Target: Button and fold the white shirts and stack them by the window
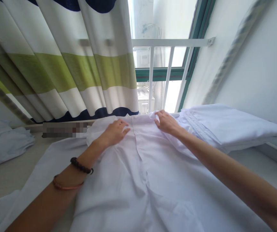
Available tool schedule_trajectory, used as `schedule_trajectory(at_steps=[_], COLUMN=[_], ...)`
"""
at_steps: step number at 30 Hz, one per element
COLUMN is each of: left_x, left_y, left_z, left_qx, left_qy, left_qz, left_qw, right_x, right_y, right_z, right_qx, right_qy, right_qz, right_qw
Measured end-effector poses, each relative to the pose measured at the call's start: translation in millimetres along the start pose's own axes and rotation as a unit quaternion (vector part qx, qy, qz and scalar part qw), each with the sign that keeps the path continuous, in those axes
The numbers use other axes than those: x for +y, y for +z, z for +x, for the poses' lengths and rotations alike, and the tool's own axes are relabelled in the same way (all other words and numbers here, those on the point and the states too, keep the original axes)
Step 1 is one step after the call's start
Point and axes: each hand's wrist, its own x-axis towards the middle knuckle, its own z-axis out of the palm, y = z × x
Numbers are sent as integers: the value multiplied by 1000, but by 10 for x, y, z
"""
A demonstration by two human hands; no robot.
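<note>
Daylight from ahead, soft at the edges

Cool daylight enters through the green-framed glass window [189,38], whose panes glare nearly white and wash out the outdoor detail. Light glows through the curtain of white, green and navy bands [92,71], its folds shaded darker. The white cloth button-front garment [119,170] takes a bluish cast, with soft grey shadows in its creases. The lower left is dimmer. Wide-angle distortion stretches both bare forearms [227,170] towards the lower corners, where detail softens. A pixelated patch hides one small area at left.

Homelike room [268,71], striped curtain [80,72], window [174,19], white railing [170,43]
</note>
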Motion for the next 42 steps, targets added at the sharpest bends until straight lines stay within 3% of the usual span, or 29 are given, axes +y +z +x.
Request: schedule_trajectory(at_steps=[1,3,7,10,14,18,21,23,27,30,33,36,39,42], left_x=[-120,-368,-717,-825,-888,-809,-601,-434,-190,-123,-107,-132,-213,-319], left_y=[-29,-45,13,-7,-181,-259,-142,-24,180,303,376,278,-34,-400], left_z=[122,331,494,505,626,798,750,581,51,-287,-491,-638,-798,-954], left_qx=[50,69,55,85,146,163,174,152,-26,-68,-93,-80,-51,-136], left_qy=[-50,-105,-92,-93,-122,-108,-79,-20,139,129,107,123,107,35], left_qz=[32,78,73,70,87,99,109,92,-22,-40,-30,-46,-72,-92], left_qw=[997,989,992,990,978,976,976,984,990,988,990,988,990,986], right_x=[96,291,562,650,706,588,308,73,-265,-255,-87,20,-76,-345], right_y=[15,79,222,191,-47,-205,-150,-55,183,360,463,420,265,79], right_z=[148,388,602,702,964,1118,876,518,-330,-701,-744,-638,-599,-717], right_qx=[-1,-48,-94,-63,16,61,53,45,-96,-112,-152,-192,-197,-138], right_qy=[44,99,96,96,133,158,107,-4,-136,-119,-66,-49,-72,-123], right_qz=[-16,-41,-61,-68,-72,-61,-56,-51,41,38,47,51,31,54], right_qw=[999,993,989,991,988,984,991,998,985,986,985,979,977,981])
